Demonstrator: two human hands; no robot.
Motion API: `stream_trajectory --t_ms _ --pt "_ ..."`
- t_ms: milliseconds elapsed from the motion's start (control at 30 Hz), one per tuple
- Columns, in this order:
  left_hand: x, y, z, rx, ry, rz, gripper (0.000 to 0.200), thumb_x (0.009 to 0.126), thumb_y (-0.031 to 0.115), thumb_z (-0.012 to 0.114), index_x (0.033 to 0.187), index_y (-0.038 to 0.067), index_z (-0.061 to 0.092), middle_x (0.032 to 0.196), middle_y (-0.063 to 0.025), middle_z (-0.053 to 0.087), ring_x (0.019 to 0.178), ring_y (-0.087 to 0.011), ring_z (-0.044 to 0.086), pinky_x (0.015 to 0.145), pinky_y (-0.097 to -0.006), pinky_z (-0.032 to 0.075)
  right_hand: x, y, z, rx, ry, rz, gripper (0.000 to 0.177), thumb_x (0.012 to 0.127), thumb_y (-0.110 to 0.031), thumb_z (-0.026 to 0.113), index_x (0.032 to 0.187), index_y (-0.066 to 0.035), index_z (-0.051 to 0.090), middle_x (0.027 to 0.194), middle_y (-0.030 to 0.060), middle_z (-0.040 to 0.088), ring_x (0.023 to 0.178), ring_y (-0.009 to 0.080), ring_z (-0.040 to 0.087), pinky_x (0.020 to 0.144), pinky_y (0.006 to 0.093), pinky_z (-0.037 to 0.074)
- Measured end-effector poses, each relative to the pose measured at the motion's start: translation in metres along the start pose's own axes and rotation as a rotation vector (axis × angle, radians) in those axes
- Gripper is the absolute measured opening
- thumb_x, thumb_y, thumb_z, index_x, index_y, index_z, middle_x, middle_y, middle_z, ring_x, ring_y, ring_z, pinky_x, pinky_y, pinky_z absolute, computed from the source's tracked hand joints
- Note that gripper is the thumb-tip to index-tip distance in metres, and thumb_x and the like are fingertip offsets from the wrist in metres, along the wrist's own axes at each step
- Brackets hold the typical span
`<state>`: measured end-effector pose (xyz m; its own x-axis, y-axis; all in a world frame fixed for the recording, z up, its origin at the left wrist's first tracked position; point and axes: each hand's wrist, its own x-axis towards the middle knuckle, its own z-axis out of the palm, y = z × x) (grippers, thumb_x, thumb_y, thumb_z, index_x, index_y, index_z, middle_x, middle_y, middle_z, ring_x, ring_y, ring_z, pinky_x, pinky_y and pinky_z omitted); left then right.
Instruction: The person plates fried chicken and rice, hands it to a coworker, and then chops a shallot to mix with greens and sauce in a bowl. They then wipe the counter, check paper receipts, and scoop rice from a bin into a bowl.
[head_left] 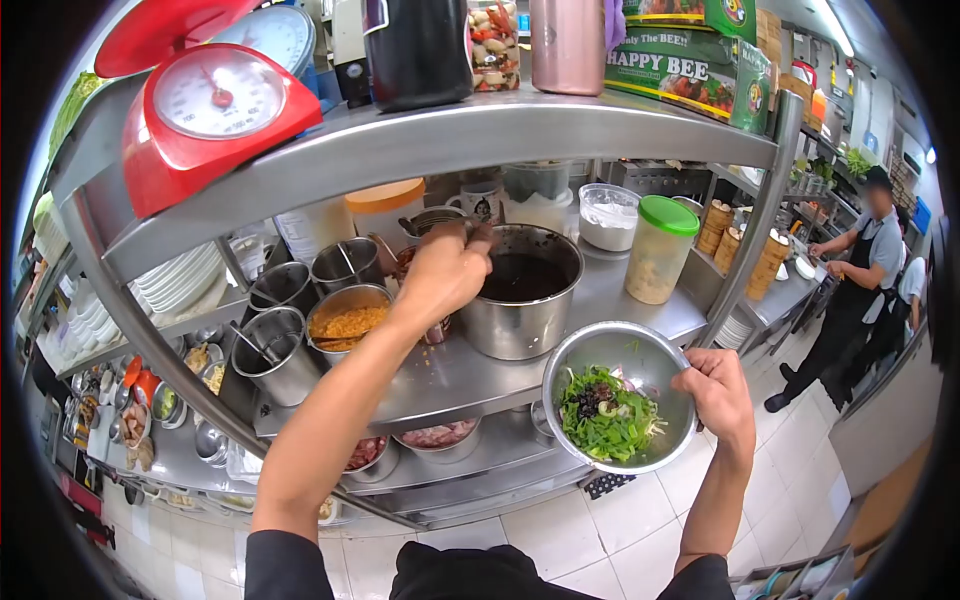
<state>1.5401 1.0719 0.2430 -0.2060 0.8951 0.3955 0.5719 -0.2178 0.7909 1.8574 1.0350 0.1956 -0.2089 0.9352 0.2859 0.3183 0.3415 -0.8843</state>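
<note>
My right hand [718, 395] grips the rim of a steel mixing bowl [680, 350], holding it in the air in front of the shelf. In it lie chopped green leaves [605, 415] with a dark, crumbly topping and some pale shreds. My left hand [450, 268] reaches over the middle shelf, its fingers closed at the left rim of a deep steel pot [520, 318] of dark liquid. What those fingers hold is hidden. Just behind them shows a round metal utensil [432, 218]. Left of my forearm stands a steel container of orange-yellow crumbs [348, 320].
Steel canisters with spoons [272, 350] stand at left. A green-lidded tub [662, 250] and a white tub [608, 217] are right of the pot. Overhead, the upper shelf [430, 135] carries a red scale [220, 110]. A co-worker [865, 280] stands at far right.
</note>
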Motion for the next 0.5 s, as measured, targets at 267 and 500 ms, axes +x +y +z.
stream_trajectory --t_ms 267,500 --pt "-0.021 0.015 -0.011 -0.405 -0.112 -0.294 0.021 0.086 0.013 0.047 0.086 -0.006 0.056 0.063 -0.0094 0.055 0.046 -0.0105 0.047 0.036 -0.024 0.036 0.011 -0.006 -0.001 -0.027 -0.002 0.06 0.011 0.065 -0.003 0.052 0.059 0.006 0.054 0.046 0.0003 0.044 0.036 0.0059 0.036 0.033 0.0246 0.027" --pt "-0.036 -0.003 -0.016 -0.761 0.079 -0.359 0.02 0.085 0.011 0.046 0.087 -0.008 0.052 0.064 -0.0136 0.055 0.045 -0.0141 0.049 0.034 -0.0262 0.038 0.022 -0.016 -0.001 0.011 0.005 0.088 0.015 0.068 -0.003 0.05 0.059 0.008 0.055 0.043 0.004 0.046 0.03 0.0097 0.039 0.03 0.026 0.031"
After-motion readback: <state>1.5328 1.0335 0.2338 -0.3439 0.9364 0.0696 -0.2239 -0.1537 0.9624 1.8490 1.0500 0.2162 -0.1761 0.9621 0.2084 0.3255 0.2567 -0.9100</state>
